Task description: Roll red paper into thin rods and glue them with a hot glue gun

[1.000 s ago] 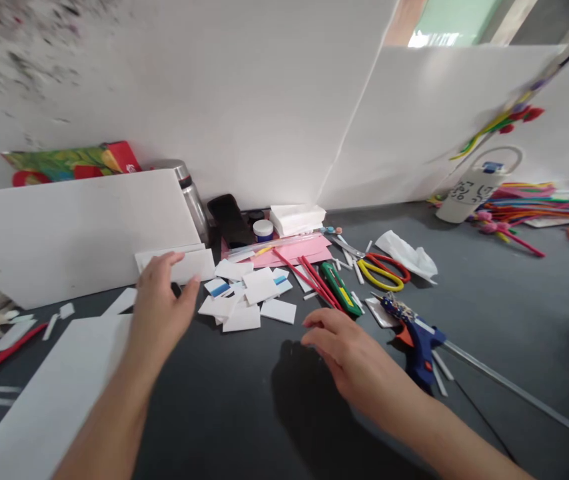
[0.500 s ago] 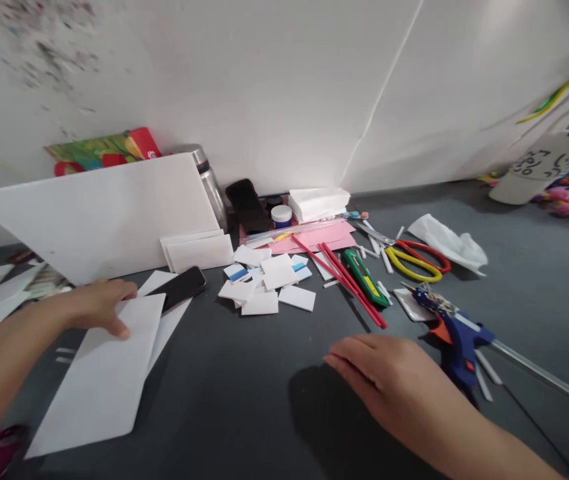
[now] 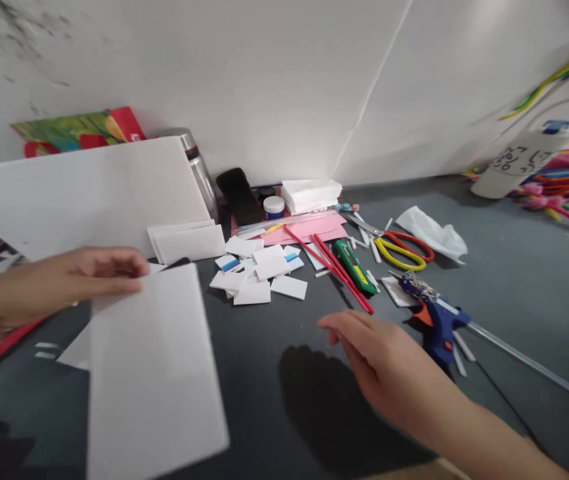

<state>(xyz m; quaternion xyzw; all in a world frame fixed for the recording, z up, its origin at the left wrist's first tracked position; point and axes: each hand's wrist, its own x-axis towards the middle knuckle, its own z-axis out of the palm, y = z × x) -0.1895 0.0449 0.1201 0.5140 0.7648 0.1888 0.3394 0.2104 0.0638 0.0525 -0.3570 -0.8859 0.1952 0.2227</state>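
My left hand point(image 3: 99, 277) pinches the top edge of a white rectangular board point(image 3: 152, 373), thumb in front, and holds it up over the table at the left. Behind that board, a white sheet point(image 3: 77, 350) and most of a black phone point(image 3: 179, 263) are covered. My right hand point(image 3: 372, 350) hovers above the grey table with its fingers curled together, nothing visible in them, casting a dark shadow below. Closest to it lie red sticks point(image 3: 337, 272), a green box cutter point(image 3: 354, 267) and a blue hot glue gun point(image 3: 439, 327).
A large white board point(image 3: 89, 193) leans at the back left before a steel bottle point(image 3: 199, 170). Small white cards point(image 3: 257, 273) lie mid-table. Scissors point(image 3: 404, 252), crumpled tissue point(image 3: 432, 233) and a white container point(image 3: 507, 167) are to the right. The glue gun's cord trails toward the front right.
My left hand has lifted the white board from the table and brought it to the right, turning it more upright. My right hand stays over the table, fingers slightly more curled. The view shifted slightly.
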